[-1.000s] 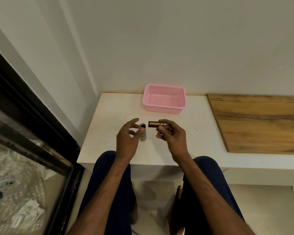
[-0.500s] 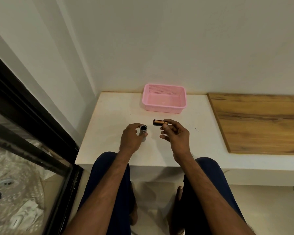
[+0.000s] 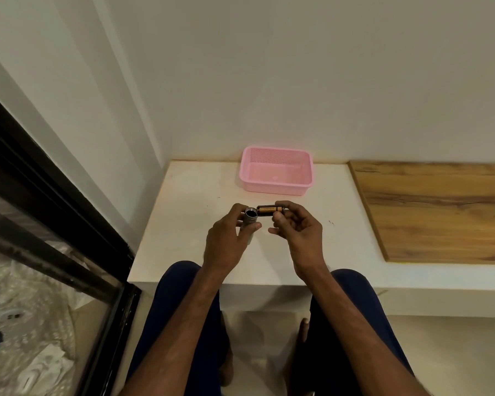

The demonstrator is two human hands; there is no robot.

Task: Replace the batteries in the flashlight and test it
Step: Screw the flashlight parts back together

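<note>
My left hand (image 3: 226,244) grips a small silver flashlight body (image 3: 249,221) upright over the white table, its open dark end facing up. My right hand (image 3: 299,230) pinches a black and copper battery (image 3: 267,210) lying sideways, its left end right beside the flashlight's open mouth. The lower part of the flashlight is hidden by my left fingers. I see no cap or flashlight head.
A pink plastic basket (image 3: 276,188) stands empty at the back of the white table (image 3: 189,218), against the wall. A wooden board (image 3: 440,212) covers the right side. A dark-framed glass door (image 3: 55,230) is at the left. My knees sit under the table's front edge.
My left hand has closed on the flashlight and lifted it slightly. My right hand first drew the battery away to the right, then brought it back left against the flashlight's open end.
</note>
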